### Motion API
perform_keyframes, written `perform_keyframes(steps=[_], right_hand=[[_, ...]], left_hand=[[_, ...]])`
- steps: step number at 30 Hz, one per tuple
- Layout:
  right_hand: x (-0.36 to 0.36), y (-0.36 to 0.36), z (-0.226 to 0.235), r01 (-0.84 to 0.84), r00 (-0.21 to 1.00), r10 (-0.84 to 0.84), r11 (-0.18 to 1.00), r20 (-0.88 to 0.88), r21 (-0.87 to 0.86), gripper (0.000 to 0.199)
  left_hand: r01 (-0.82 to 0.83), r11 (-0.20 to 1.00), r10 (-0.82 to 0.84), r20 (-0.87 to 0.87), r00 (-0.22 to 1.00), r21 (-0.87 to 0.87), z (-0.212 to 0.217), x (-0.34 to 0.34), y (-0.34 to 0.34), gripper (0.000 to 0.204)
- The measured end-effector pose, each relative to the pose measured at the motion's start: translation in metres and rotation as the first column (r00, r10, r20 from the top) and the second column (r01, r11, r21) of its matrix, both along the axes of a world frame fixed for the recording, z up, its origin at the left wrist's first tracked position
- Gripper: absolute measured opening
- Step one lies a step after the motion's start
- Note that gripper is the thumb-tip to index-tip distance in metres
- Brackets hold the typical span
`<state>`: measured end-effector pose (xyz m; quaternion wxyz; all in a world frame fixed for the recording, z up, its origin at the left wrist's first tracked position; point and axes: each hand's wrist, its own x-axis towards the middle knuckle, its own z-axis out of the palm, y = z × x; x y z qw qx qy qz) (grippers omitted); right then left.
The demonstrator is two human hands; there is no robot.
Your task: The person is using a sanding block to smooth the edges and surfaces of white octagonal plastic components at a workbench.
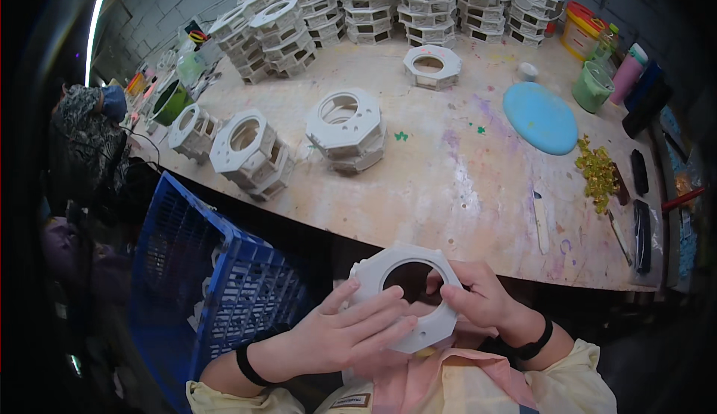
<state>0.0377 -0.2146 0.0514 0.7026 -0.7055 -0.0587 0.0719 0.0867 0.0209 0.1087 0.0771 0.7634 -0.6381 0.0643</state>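
A white octagonal frame [437, 326] was held in front of the person's body, just off the table's near edge.
The right hand [489, 302] was clamped on its right rim, with fingertips inside the round opening; the left hand [328, 339] lay across its left side, though whether it gripped could not be told. A blue crate [254, 279] stood beside the table [448, 212].

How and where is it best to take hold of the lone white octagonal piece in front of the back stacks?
Probably grip the near rim of the white octagonal piece from the front and above, hooking into its round, upward-facing opening: it lies flat, with stacks behind.
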Motion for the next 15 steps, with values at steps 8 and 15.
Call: perform_keyframes(steps=[8, 15], right_hand=[[-0.03, 0.026, -0.034, 0.047, 0.995, -0.013, 0.938, -0.102, 0.344, 0.029], [-0.035, 0.035, -0.044, 0.006, 0.988, 0.045, 0.947, -0.151, 0.322, 0.033]], left_hand=[[-0.805, 0.517, -0.376, -0.922, 0.094, -0.293, -0.07, -0.032, 0.031, 0.07], [-0.797, 0.603, -0.685, -0.537, -0.493, -0.037, -0.092, -0.058, 0.015, 0.063]])
